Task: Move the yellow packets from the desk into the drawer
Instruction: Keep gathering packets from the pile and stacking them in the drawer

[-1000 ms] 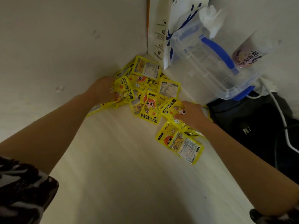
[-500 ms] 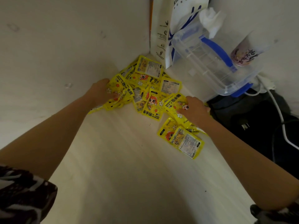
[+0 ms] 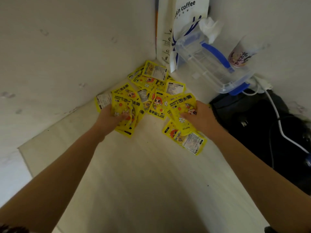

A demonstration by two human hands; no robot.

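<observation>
Gathering the packets (image 3: 158,91) into both hands

Your left hand (image 3: 110,117) is now gripping a fanned stack it was only raking a second ago, and your right hand (image 3: 199,117) is pinching several at 3 o'clock of the pile. More are still lying on the worktop (image 3: 151,182) toward 12 o'clock, by the bag (image 3: 183,22); no drawer is showing yet.
</observation>
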